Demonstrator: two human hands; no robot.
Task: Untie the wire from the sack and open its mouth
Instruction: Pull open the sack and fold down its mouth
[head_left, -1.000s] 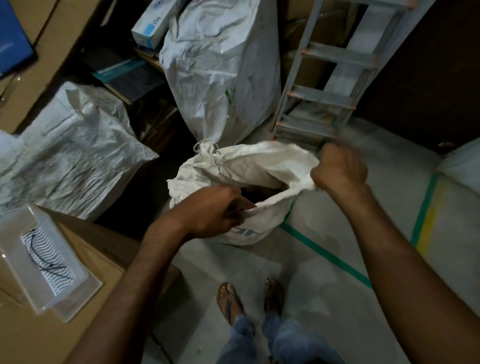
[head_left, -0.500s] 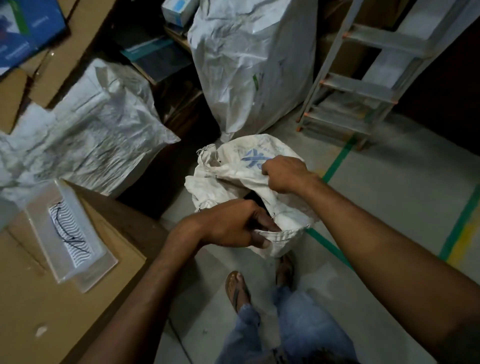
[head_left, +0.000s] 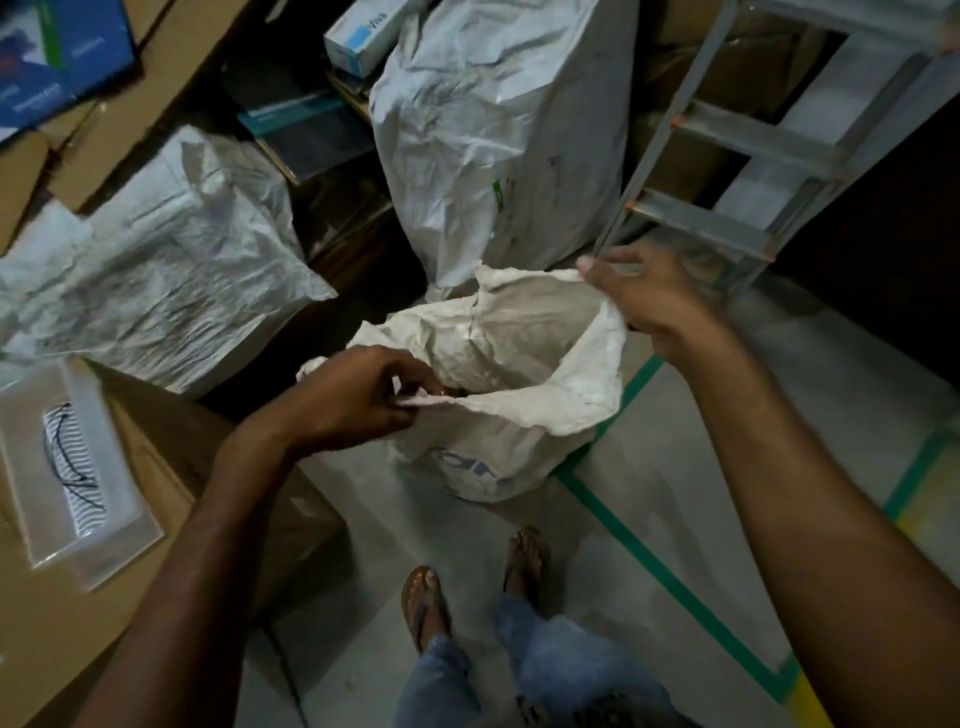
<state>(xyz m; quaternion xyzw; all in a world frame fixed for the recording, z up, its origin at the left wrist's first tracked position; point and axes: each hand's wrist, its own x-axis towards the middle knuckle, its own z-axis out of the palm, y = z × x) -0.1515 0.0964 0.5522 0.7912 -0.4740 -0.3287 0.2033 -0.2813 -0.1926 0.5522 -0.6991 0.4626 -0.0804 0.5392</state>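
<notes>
Your right hand has swung out from the middle of the sack to its far rim and is gripping the cloth there, while your left hand is still pinching the near rim. Between your two grips the sack is gaping wide open

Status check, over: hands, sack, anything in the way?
Left hand pinching near rim, right hand holding far rim. Sack mouth open, nothing tied round it. Ladder close behind right hand, not blocking.
</notes>
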